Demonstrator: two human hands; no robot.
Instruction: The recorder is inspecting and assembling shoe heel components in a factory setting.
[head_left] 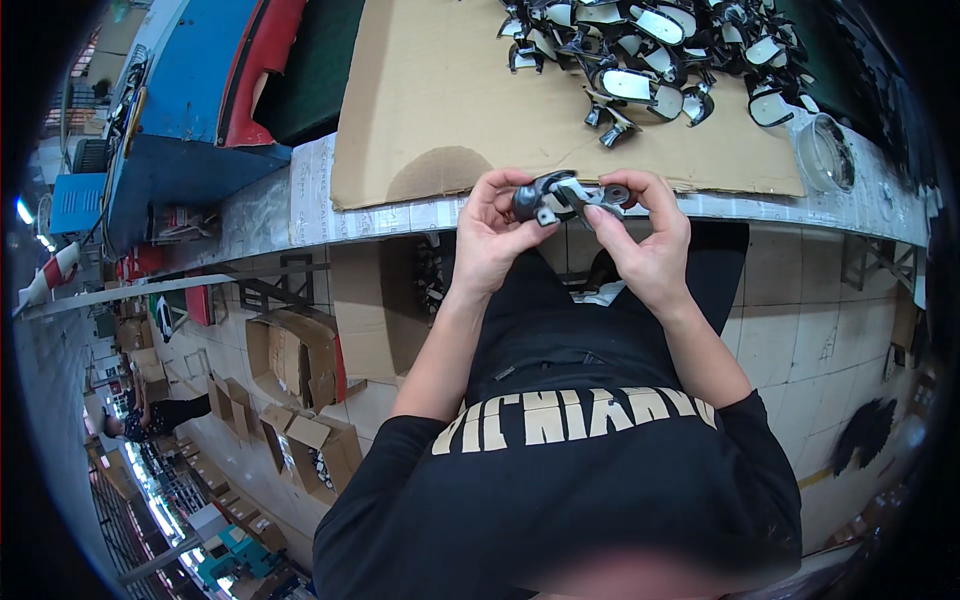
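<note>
Above the near edge of the sheet of cardboard (420, 90), both of my hands are closed on one small piece. My left hand (490, 235) grips its glossy black, rounded end, the black curved part (528, 203), between thumb and fingers. White inner faces show toward its middle. My right hand (650, 240) pinches the other end, where a small dark-grey piece with a round hole (616, 195) shows by the fingertips. Whether the two ends are joined I cannot tell. Beyond my hands lies a pile of similar black parts with white, oval faces (630, 84).
A clear round plastic tub (826, 155) stands at the table's right end. On the left are a blue metal box (190, 80) and a red panel (262, 75). Open cardboard boxes (295, 360) stand on the tiled floor. A person (150, 410) is far off at left.
</note>
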